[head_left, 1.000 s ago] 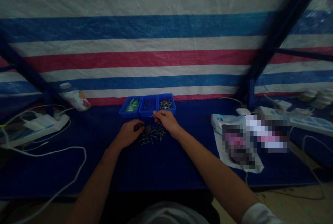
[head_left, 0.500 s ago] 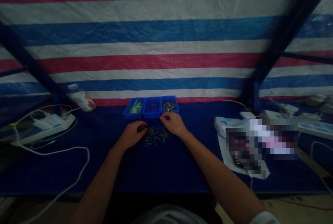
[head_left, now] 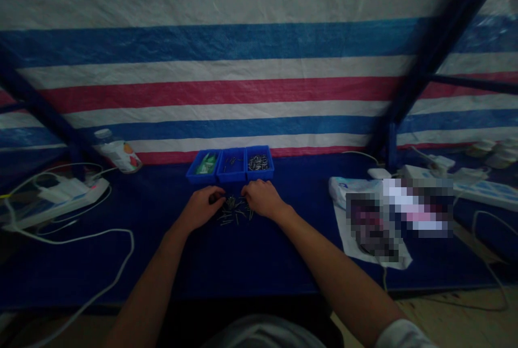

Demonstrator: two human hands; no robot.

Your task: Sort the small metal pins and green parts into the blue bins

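A loose pile of small metal screws or pins point(head_left: 237, 216) lies on the blue table between my hands. On its left side, my left hand point(head_left: 203, 206) has thumb and fingertips curled close together at the edge of the pile. From the right, my right hand point(head_left: 261, 198) bends its fingers down over the pile; whatever is under the fingertips is hidden. Behind them stand three joined blue bins: the left bin point(head_left: 204, 178) holds green and white packets, the middle bin point(head_left: 232, 176) a few metal pieces, the right bin point(head_left: 260, 175) many metal pieces.
A bottle point(head_left: 121, 155) leans at the back left beside a power strip point(head_left: 95, 192) with white cables. At the right are a white plastic package point(head_left: 340, 191), blurred items and another power strip point(head_left: 485, 190). A striped tarp point(head_left: 243, 89) hangs behind.
My right hand has moved down and left from beside the right bin to the pile. My left hand stays by the pile's left side. The view has shifted slightly.
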